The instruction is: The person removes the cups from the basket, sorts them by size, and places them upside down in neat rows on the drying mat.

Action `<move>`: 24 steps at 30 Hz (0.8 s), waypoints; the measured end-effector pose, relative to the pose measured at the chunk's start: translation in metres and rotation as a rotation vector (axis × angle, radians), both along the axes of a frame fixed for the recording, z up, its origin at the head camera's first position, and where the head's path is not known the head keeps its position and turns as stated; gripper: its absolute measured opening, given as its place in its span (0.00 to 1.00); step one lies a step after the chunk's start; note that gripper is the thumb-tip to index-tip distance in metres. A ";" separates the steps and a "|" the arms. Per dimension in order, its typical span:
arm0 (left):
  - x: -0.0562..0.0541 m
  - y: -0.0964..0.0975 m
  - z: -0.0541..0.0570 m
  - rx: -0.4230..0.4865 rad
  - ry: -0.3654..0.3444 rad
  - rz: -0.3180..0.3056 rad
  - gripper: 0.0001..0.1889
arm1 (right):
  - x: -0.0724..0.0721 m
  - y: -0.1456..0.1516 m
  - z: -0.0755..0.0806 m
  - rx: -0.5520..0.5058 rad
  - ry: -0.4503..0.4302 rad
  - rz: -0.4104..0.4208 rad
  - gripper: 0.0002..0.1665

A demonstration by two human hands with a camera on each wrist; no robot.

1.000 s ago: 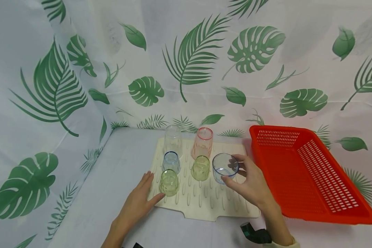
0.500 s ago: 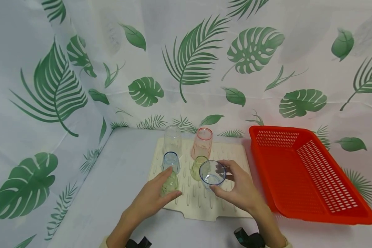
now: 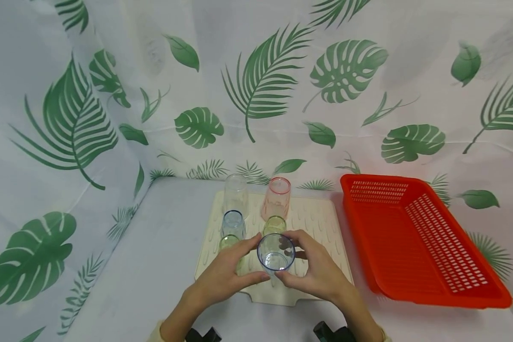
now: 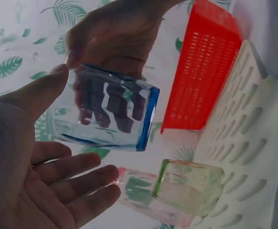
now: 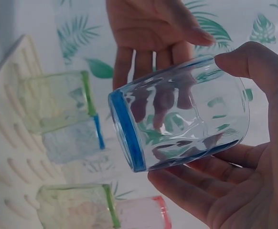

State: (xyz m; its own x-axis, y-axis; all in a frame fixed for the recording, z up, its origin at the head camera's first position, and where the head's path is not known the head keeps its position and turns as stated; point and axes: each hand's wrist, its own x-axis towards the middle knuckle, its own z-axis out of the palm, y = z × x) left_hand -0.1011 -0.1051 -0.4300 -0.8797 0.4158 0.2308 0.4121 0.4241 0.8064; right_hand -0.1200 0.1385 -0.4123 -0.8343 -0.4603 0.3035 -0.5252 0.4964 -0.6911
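A clear glass with a blue rim (image 3: 276,260) is held above the front of a cream drying mat (image 3: 316,213). My right hand (image 3: 318,270) grips it between thumb and fingers from the right. From the left, my left hand (image 3: 226,273) reaches close around the same glass, its fingers extended. In the left wrist view the left thumb comes up to the glass; whether it touches, I cannot tell. Behind the hands stand a green glass (image 3: 275,224), another green glass (image 3: 228,241) partly hidden by my left hand, and a small blue glass (image 3: 233,223).
A tall clear glass (image 3: 235,190) and a tall pink-rimmed glass (image 3: 276,199) stand at the back of the mat. To the right lies a red perforated basket (image 3: 393,247). A leaf-printed cloth (image 3: 256,142) rises behind the table.
My right hand has carried the blue-rimmed glass leftward and toward me. My left hand has left the front-left green glass's side and moved right, up to the held glass.
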 end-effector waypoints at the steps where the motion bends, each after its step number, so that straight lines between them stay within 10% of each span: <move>1: 0.000 0.001 0.000 0.006 0.003 -0.007 0.43 | 0.000 -0.001 0.000 -0.001 -0.002 0.005 0.42; 24: -0.001 0.003 -0.005 0.116 0.060 0.003 0.41 | -0.001 -0.006 -0.010 -0.060 -0.066 0.161 0.42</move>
State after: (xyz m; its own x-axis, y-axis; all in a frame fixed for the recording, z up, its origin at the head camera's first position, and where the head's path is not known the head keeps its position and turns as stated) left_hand -0.1018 -0.1024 -0.4348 -0.8638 0.3809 0.3296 0.4603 0.3309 0.8238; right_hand -0.1214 0.1325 -0.4227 -0.7705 -0.5721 0.2811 -0.5468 0.3665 -0.7528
